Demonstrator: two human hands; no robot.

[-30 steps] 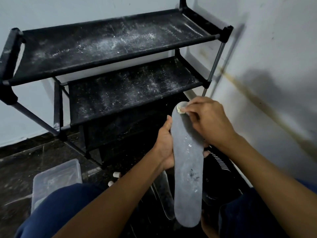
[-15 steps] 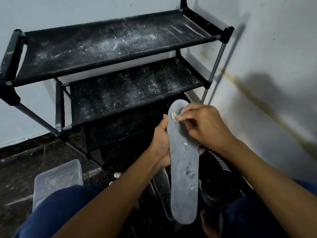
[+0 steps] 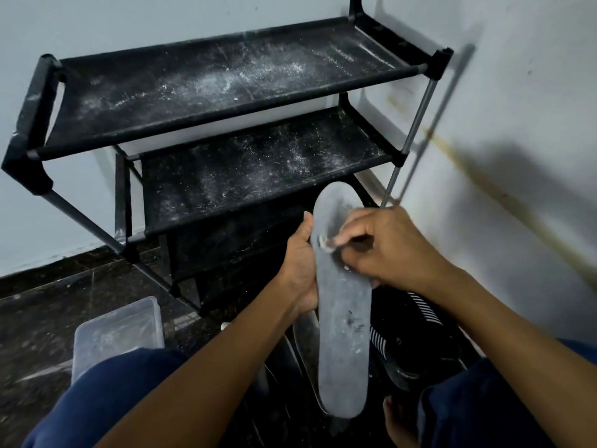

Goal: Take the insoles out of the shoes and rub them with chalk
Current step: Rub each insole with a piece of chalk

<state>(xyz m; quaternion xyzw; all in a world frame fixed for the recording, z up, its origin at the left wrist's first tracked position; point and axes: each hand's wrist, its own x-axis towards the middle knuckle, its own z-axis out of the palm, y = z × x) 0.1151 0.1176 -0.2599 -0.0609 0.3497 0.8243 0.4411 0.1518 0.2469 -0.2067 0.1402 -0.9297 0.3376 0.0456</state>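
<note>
Down the insole (image 3: 343,318) the chalk (image 3: 323,243) has travelled, from the toe tip at twelve o'clock toward the middle, and the right hand (image 3: 384,250) pinching it in curled fingertips has come with it. Left hand (image 3: 298,270) wraps the insole's nine o'clock edge, holding it upright above a black shoe (image 3: 416,347) at four o'clock. Thin and light, the insole looks bendy; I'd judge a mid-length grip, backing the rubbed spot, best keeps it from buckling
</note>
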